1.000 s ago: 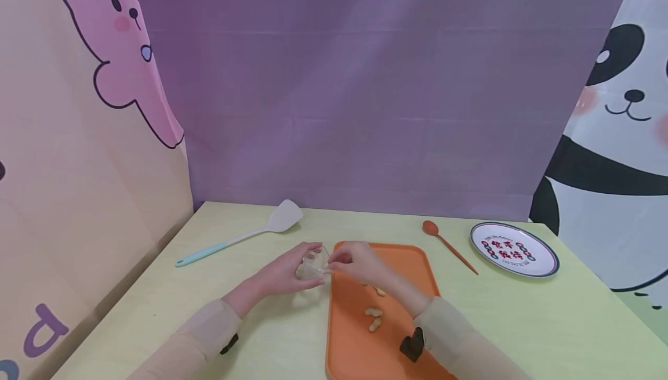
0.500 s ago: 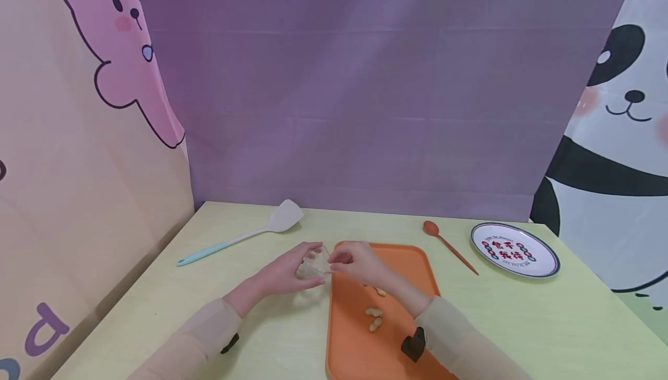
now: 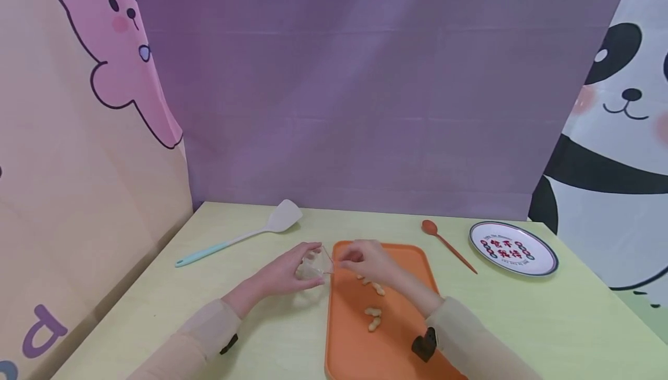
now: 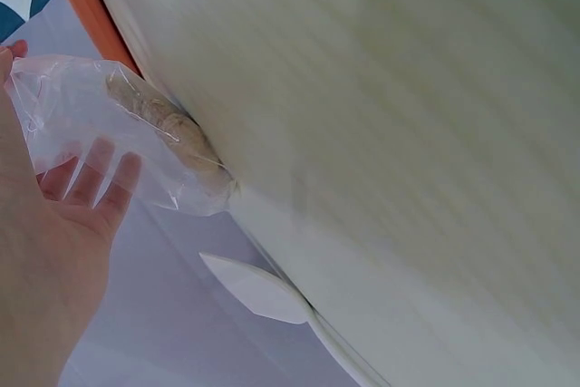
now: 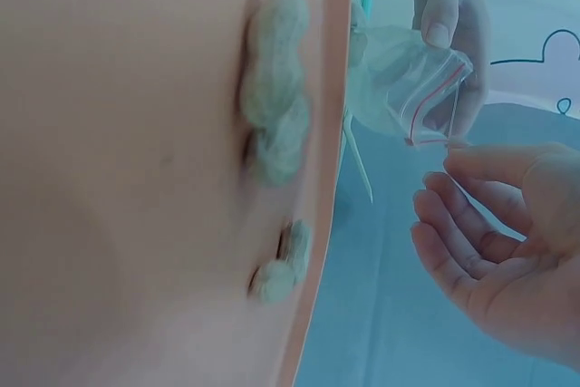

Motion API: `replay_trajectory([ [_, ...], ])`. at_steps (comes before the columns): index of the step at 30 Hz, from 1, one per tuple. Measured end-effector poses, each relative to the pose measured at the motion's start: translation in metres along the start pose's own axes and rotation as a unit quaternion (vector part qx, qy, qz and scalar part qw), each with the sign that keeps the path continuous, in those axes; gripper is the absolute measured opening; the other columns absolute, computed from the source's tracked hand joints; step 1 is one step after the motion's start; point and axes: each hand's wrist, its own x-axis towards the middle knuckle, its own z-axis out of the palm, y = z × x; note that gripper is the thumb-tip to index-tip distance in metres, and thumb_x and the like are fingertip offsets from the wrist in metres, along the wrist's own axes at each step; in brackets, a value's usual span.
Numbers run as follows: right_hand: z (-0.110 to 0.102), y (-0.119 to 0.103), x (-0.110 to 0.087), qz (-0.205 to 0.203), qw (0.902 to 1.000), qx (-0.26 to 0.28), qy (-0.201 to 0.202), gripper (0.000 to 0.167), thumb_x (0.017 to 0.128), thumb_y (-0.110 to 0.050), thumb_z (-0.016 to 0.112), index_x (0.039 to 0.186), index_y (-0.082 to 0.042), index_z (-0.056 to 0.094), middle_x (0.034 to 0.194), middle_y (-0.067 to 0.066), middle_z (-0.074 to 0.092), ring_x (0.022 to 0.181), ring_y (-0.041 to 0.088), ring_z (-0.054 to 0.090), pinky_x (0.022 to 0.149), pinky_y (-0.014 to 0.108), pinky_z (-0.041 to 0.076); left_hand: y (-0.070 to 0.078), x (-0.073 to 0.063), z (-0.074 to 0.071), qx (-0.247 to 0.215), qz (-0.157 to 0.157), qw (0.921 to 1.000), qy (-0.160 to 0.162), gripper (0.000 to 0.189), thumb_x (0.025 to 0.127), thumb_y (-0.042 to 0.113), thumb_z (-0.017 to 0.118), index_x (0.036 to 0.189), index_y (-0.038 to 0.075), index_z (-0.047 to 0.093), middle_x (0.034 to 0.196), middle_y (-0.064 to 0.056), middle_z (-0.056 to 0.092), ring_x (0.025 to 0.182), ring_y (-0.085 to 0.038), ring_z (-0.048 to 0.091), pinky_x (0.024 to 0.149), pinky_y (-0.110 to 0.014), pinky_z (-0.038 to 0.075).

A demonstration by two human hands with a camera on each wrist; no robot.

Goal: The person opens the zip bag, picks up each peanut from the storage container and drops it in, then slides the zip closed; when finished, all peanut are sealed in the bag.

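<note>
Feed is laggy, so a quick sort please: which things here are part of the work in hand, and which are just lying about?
In use: left hand holding the clear zip bag; right hand at its mouth; peanuts; orange tray.

Lying about: spatula, brown spoon, printed plate.

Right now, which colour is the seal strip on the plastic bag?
Red, on the clear zip bag; the right wrist view shows it best.

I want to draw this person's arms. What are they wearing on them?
Both arms wear long beige sleeves: the left sleeve and the right sleeve. A small black thing, maybe a strap or clip, sits at each cuff. The left hand and right hand are bare, without gloves.
</note>
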Motion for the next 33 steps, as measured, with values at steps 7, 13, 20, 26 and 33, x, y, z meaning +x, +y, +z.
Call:
replay_trajectory([
  [7,-0.009,0.007,-0.016,0.04,0.999,-0.012,0.014,0.012,0.088,-0.019,0.065,0.094,-0.01,0.071,0.088,0.002,0.07,0.076,0.018,0.066,0.067,0.025,0.051,0.003,-0.001,-0.001,-0.006,0.001,1.0,0.001,0.077,0.083,0.047,0.066,0.144,0.013,0.032,0.14,0.0,0.045,0.123,-0.016,0.05,0.102,-0.039,0.042],
  [13,-0.015,0.014,-0.031,0.049,0.9981,-0.035,0.015,0.009,0.087,-0.017,0.067,0.091,-0.009,0.07,0.084,0.006,0.069,0.068,0.013,0.06,0.061,0.023,0.047,0.006,-0.001,-0.001,-0.011,0.0,0.9999,0.002,0.076,0.083,0.044,0.068,0.144,0.014,0.032,0.14,-0.001,0.046,0.123,-0.017,0.05,0.102,-0.039,0.042],
  [20,-0.018,0.023,-0.043,0.044,0.9975,-0.053,0.016,0.008,0.087,-0.015,0.066,0.089,-0.008,0.07,0.081,0.0,0.068,0.062,0.007,0.054,0.055,0.021,0.044,0.005,0.0,-0.001,-0.006,0.006,1.0,0.003,0.075,0.083,0.04,0.069,0.143,0.013,0.033,0.139,-0.002,0.046,0.123,-0.017,0.05,0.102,-0.039,0.042],
  [26,-0.02,0.029,-0.05,0.044,0.9974,-0.058,-0.003,0.013,0.085,-0.017,0.069,0.09,-0.004,0.07,0.079,0.0,0.068,0.064,0.008,0.058,0.057,0.019,0.046,0.004,0.0,0.0,-0.007,0.008,0.9999,0.001,0.075,0.083,0.04,0.069,0.143,0.012,0.033,0.14,-0.002,0.046,0.123,-0.017,0.05,0.103,-0.039,0.042],
  [33,-0.021,0.032,-0.054,0.085,0.9949,-0.049,-0.025,0.017,0.082,-0.017,0.072,0.089,-0.002,0.068,0.082,0.005,0.068,0.072,0.013,0.06,0.061,0.025,0.048,0.005,-0.001,0.001,-0.006,0.003,1.0,-0.002,0.074,0.083,0.042,0.068,0.143,0.015,0.034,0.14,-0.001,0.045,0.123,-0.017,0.049,0.103,-0.039,0.041],
])
